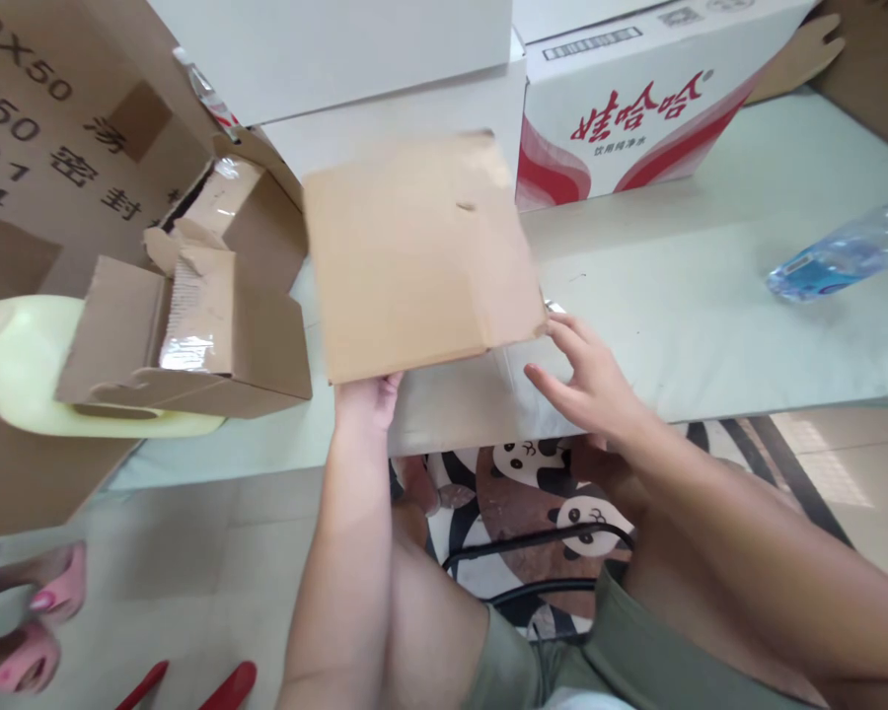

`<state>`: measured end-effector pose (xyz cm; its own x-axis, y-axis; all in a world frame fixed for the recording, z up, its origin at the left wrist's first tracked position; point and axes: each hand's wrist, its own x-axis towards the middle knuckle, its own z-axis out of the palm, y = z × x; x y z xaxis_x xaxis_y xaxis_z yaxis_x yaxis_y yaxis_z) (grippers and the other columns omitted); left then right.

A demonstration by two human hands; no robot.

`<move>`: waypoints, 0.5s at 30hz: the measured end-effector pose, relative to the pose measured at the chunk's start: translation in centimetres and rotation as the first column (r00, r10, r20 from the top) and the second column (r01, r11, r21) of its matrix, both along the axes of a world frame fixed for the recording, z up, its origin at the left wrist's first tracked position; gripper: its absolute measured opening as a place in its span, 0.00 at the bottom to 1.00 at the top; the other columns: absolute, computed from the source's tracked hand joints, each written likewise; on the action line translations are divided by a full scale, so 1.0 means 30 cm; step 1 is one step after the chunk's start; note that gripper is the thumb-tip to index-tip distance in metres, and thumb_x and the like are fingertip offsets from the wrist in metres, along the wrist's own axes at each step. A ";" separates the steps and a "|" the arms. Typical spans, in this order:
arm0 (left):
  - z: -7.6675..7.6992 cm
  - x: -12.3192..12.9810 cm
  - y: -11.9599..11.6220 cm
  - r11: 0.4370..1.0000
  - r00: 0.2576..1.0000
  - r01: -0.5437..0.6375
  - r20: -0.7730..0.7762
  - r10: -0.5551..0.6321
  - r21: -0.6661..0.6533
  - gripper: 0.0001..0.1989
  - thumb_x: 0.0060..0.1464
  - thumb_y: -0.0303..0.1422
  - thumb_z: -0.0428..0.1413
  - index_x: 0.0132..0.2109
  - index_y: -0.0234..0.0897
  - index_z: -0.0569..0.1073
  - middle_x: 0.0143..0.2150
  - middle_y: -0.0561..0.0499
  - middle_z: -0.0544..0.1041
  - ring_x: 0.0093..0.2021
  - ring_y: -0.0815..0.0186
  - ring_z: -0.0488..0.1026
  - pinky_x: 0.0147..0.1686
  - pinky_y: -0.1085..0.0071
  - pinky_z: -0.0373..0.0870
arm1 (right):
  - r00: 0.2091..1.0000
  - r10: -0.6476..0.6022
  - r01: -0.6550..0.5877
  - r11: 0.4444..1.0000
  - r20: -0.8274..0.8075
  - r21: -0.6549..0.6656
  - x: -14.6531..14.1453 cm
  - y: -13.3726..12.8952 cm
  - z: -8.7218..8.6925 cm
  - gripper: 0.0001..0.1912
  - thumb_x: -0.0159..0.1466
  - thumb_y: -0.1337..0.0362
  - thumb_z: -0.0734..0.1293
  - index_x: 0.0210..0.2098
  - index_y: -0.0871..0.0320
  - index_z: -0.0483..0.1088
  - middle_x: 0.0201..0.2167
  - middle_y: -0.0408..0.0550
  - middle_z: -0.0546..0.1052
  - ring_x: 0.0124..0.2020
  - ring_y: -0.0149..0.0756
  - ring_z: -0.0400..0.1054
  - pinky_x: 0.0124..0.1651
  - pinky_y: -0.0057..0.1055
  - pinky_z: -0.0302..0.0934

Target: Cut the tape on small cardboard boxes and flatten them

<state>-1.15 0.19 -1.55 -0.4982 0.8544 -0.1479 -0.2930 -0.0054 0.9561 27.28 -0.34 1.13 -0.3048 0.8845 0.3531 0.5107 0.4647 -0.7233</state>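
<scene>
A plain brown cardboard box (407, 256) is raised and tilted over the table, slightly blurred, with a small slit in its face. My left hand (374, 399) grips it from below at its near edge; most of the fingers are hidden behind the cardboard. At the box's lower right corner is my right hand (588, 380), its fingers apart and the fingertips close to or touching that corner. A small shiny thing shows just beyond those fingertips, too little to name.
Left of the box lie opened cardboard boxes (270, 335) with shiny tape and a pale yellow plastic jug (22, 360). White cartons (614, 128) line the back of the cloth-covered table (681, 325). A plastic bottle (836, 261) lies at right. Another person's pink slippers (63, 582) show at lower left.
</scene>
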 end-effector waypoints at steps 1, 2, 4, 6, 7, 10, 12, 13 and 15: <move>0.002 0.010 -0.002 0.999 1.000 0.021 0.000 -0.021 -0.050 0.12 0.54 0.38 0.59 0.46 0.43 0.75 0.50 0.42 0.81 0.50 0.57 0.80 0.41 0.64 0.81 | 0.999 0.031 -0.031 1.000 -0.021 0.001 -0.011 -0.009 0.012 0.21 0.63 0.57 0.65 0.54 0.55 0.71 0.57 0.58 0.72 0.60 0.54 0.65 0.61 0.55 0.60; 0.003 0.020 -0.005 0.994 0.999 0.045 -0.015 -0.046 -0.096 0.13 0.52 0.36 0.60 0.46 0.42 0.76 0.48 0.42 0.82 0.47 0.56 0.80 0.39 0.63 0.81 | 0.998 0.056 -0.056 0.998 -0.039 -0.007 -0.021 -0.015 0.022 0.18 0.62 0.58 0.66 0.50 0.55 0.72 0.55 0.58 0.73 0.59 0.54 0.66 0.60 0.54 0.62; 0.005 0.036 -0.011 0.990 0.988 0.077 -0.122 -0.092 -0.122 0.16 0.47 0.33 0.63 0.45 0.40 0.76 0.46 0.42 0.82 0.45 0.56 0.80 0.39 0.62 0.81 | 0.991 0.101 -0.107 0.992 -0.088 -0.072 -0.034 -0.022 0.033 0.11 0.61 0.60 0.66 0.43 0.56 0.72 0.48 0.57 0.75 0.50 0.50 0.70 0.52 0.49 0.67; 0.008 0.045 -0.018 0.995 0.945 0.089 -0.312 -0.098 -0.042 0.22 0.40 0.28 0.66 0.46 0.39 0.76 0.48 0.42 0.81 0.47 0.57 0.80 0.44 0.62 0.79 | 0.981 0.116 -0.140 0.978 -0.153 -0.157 -0.038 -0.023 0.030 0.10 0.60 0.60 0.66 0.41 0.56 0.69 0.41 0.55 0.76 0.40 0.44 0.72 0.43 0.44 0.70; 0.011 0.047 -0.020 0.994 0.910 0.107 -0.403 -0.094 0.010 0.23 0.38 0.26 0.66 0.46 0.38 0.77 0.49 0.43 0.81 0.49 0.57 0.79 0.48 0.62 0.78 | 0.976 0.110 -0.147 0.970 -0.189 -0.192 -0.037 -0.021 0.023 0.11 0.60 0.59 0.67 0.42 0.56 0.68 0.40 0.54 0.76 0.37 0.42 0.72 0.40 0.42 0.70; 0.023 0.049 -0.025 0.981 0.831 0.174 -0.547 -0.098 0.087 0.18 0.40 0.26 0.63 0.43 0.37 0.79 0.47 0.44 0.81 0.52 0.57 0.78 0.53 0.62 0.75 | 0.959 0.060 -0.135 0.956 -0.277 -0.259 -0.028 -0.017 -0.001 0.17 0.61 0.56 0.68 0.45 0.57 0.67 0.38 0.53 0.77 0.36 0.41 0.72 0.38 0.39 0.69; 0.033 0.051 -0.023 0.981 0.828 0.142 -0.559 -0.043 0.135 0.14 0.42 0.28 0.61 0.41 0.36 0.80 0.47 0.45 0.81 0.52 0.57 0.77 0.53 0.63 0.74 | 0.958 0.015 -0.101 0.952 -0.285 -0.290 -0.022 -0.016 -0.010 0.17 0.60 0.53 0.70 0.42 0.57 0.68 0.32 0.50 0.76 0.32 0.39 0.71 0.33 0.36 0.67; 0.036 0.052 -0.021 0.983 0.841 0.089 -0.542 0.012 0.160 0.13 0.45 0.30 0.60 0.41 0.36 0.80 0.47 0.45 0.81 0.51 0.58 0.78 0.51 0.65 0.75 | 0.965 -0.009 -0.073 0.951 -0.262 -0.300 -0.020 -0.016 -0.010 0.17 0.58 0.51 0.72 0.38 0.57 0.68 0.28 0.48 0.74 0.28 0.37 0.69 0.29 0.34 0.64; 0.038 0.054 -0.012 0.985 0.883 0.009 -0.464 0.075 0.175 0.11 0.53 0.37 0.56 0.39 0.37 0.79 0.43 0.45 0.81 0.46 0.61 0.78 0.43 0.67 0.76 | 0.980 -0.062 0.003 0.952 -0.187 -0.305 -0.017 -0.015 -0.002 0.18 0.55 0.50 0.74 0.32 0.56 0.67 0.22 0.44 0.70 0.23 0.33 0.63 0.25 0.32 0.59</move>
<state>0.47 -0.18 -0.41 -0.5019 0.8273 0.2521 0.1908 -0.1784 0.9653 26.78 -0.80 1.07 -0.2270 0.9668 0.1173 0.3592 0.1950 -0.9126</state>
